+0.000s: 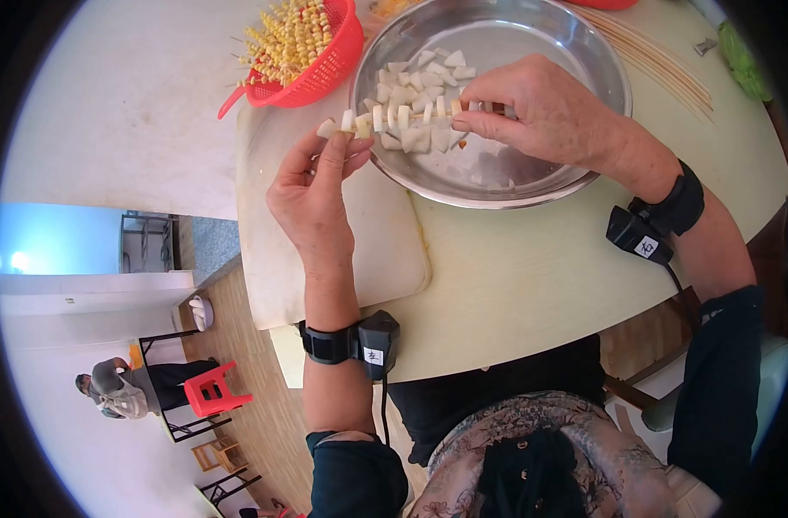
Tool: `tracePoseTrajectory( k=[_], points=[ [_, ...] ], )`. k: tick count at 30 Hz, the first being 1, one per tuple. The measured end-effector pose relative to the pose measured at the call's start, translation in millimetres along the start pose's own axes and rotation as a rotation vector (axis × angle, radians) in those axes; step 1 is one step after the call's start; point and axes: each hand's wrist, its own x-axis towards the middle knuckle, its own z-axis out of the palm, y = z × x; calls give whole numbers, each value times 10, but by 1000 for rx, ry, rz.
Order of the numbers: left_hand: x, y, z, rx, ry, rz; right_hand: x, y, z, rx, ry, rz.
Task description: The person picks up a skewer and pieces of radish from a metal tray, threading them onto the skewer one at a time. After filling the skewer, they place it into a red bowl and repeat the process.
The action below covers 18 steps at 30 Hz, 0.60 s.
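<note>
A skewer strung with several white slices [403, 117] is held level between my two hands, over the near left part of a round metal tray [532, 186]. The fingers of my left hand [321, 177] pinch its left end, where the slices are spaced apart. My right hand [536, 112] grips the right end between thumb and forefinger. Beneath the skewer, loose white pieces [414, 140] lie in the tray. A small orange-brown bit [461, 145] is beside them.
A red basket [325, 69] of threaded yellow pieces stands at the upper left. Bare skewers [653, 53] lie right of the tray, near a green item [739, 65]. A white board [351, 250] is under my left forearm. Far left, a person [126, 388] is near a red stool [214, 390].
</note>
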Motion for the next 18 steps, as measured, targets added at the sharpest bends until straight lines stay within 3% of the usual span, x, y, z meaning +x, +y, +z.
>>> tracePoseTrajectory(
  k=[13,18],
  points=[
    [30,-99,-22,491,13,311,27,-1,15,-54,1,-26],
    [43,-127,-13,529,51,384,40,-10,19,-32,-25,-14]
  ],
)
